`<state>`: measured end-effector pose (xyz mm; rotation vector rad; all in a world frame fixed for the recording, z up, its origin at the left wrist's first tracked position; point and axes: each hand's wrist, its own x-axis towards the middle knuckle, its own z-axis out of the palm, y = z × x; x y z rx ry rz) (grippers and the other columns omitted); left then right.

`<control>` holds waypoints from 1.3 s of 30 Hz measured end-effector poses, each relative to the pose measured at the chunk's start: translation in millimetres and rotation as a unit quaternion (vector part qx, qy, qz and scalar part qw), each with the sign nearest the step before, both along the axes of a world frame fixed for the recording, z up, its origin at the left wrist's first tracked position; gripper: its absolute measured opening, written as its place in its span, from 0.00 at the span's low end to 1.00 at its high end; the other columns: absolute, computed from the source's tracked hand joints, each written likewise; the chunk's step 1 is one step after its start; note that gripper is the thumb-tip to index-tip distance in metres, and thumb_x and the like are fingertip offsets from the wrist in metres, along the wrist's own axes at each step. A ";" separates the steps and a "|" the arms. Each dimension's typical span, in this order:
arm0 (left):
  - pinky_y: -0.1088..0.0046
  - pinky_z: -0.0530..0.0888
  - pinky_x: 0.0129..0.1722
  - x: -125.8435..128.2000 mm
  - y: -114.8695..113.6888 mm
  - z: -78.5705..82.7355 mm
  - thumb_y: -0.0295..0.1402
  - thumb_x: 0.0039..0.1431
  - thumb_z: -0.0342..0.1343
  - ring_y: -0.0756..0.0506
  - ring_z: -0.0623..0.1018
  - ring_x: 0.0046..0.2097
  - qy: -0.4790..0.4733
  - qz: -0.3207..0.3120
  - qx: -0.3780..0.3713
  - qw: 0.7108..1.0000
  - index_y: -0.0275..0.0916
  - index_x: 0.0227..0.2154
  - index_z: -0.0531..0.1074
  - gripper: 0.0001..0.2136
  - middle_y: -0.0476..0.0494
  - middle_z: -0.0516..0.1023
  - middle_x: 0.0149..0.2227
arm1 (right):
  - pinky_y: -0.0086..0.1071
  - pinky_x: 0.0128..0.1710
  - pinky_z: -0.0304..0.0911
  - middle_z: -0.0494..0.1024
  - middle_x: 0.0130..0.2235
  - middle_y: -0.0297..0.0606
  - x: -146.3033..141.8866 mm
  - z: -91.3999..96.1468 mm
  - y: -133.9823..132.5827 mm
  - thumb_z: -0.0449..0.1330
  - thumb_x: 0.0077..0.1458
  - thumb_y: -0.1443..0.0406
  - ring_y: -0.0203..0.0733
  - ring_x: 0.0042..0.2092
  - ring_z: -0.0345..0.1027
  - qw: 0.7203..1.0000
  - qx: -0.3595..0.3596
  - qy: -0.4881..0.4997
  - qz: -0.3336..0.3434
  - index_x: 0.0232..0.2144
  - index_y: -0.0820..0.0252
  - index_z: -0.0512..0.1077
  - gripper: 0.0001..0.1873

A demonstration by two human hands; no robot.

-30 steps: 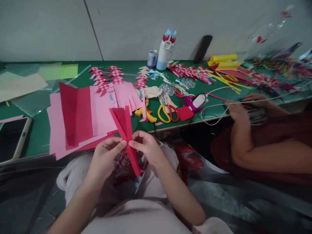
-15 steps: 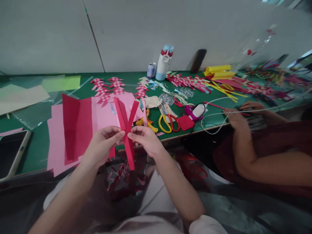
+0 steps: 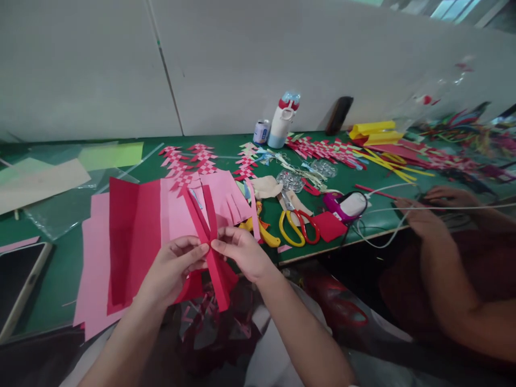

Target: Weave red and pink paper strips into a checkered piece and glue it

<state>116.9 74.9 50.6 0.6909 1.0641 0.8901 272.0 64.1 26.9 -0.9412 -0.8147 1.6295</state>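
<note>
Between my two hands is a folded red paper strip [image 3: 219,277], its two upper ends spread apart in a V. My left hand [image 3: 183,263] pinches it from the left, thumb on the near face. From the right, my right hand [image 3: 237,250] pinches it at the same height, the thumbs almost meeting. The strip hangs over the table's front edge. Beyond it lie pink paper sheets [image 3: 177,207] and a folded red sheet [image 3: 133,242]. Scissors [image 3: 296,226] with one yellow and one red handle rest right of my right hand.
Woven pink-and-red paper pieces [image 3: 203,158] lie at the back. A bottle [image 3: 283,121] and a can [image 3: 262,131] stand by the wall. A phone [image 3: 20,285] is at far left. On the right, a white cable [image 3: 379,244] runs near another person's hands [image 3: 419,215].
My view has shifted, so the table sits lower in it. Both hands keep their pinch on the strip, and its upper ends stand closer together, leaning more left.
</note>
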 end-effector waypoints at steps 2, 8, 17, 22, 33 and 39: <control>0.81 0.76 0.23 -0.2 -0.7 0.2 0.32 0.27 0.75 0.53 0.76 0.21 -0.003 0.007 -0.003 1.000 0.34 0.23 0.75 0.18 0.51 0.77 0.20 | 0.25 0.25 0.57 0.71 0.27 0.29 -0.2 -0.6 -1.7 0.73 0.35 0.59 0.30 0.28 0.62 1.000 -0.010 -0.002 -0.002 0.29 0.61 0.72 0.20; 0.82 0.76 0.23 -1.1 -1.7 -0.6 0.34 0.29 0.75 0.53 0.76 0.21 0.020 0.011 0.023 0.999 0.34 0.22 0.75 0.17 0.51 0.77 0.20 | 0.25 0.23 0.56 0.72 0.28 0.31 2.1 0.0 -3.0 0.73 0.36 0.59 0.29 0.27 0.62 0.998 -0.009 -0.031 0.047 0.28 0.63 0.74 0.18; 0.84 0.75 0.23 -3.3 -4.5 -3.1 0.34 0.33 0.74 0.54 0.76 0.22 0.017 -0.009 0.022 1.000 0.34 0.22 0.75 0.14 0.50 0.77 0.20 | 0.24 0.22 0.57 0.72 0.27 0.29 -2.9 -1.7 -3.7 0.74 0.35 0.60 0.29 0.26 0.62 1.000 -0.007 -0.003 0.016 0.26 0.63 0.73 0.17; 0.83 0.75 0.23 0.4 -5.6 -5.1 0.35 0.33 0.74 0.54 0.76 0.22 0.009 0.013 0.030 0.999 0.34 0.22 0.76 0.15 0.51 0.77 0.20 | 0.23 0.22 0.57 0.71 0.26 0.28 -3.4 -1.6 -4.4 0.74 0.34 0.61 0.28 0.26 0.62 1.000 -0.014 0.008 -0.011 0.27 0.62 0.73 0.18; 0.84 0.74 0.22 1.2 -6.6 -3.9 0.36 0.35 0.73 0.56 0.73 0.21 0.030 -0.016 0.047 0.998 0.35 0.21 0.76 0.13 0.52 0.75 0.19 | 0.25 0.20 0.54 0.70 0.22 0.27 0.2 -0.2 -5.6 0.73 0.35 0.58 0.28 0.22 0.60 1.000 -0.021 0.004 0.016 0.25 0.62 0.72 0.18; 0.85 0.73 0.22 2.0 -9.3 -5.5 0.34 0.35 0.73 0.56 0.73 0.21 0.008 0.010 0.042 0.999 0.36 0.22 0.77 0.12 0.52 0.75 0.20 | 0.24 0.22 0.56 0.69 0.24 0.27 -4.7 -2.2 -6.7 0.73 0.36 0.60 0.29 0.25 0.60 1.000 0.009 0.019 -0.022 0.24 0.61 0.72 0.16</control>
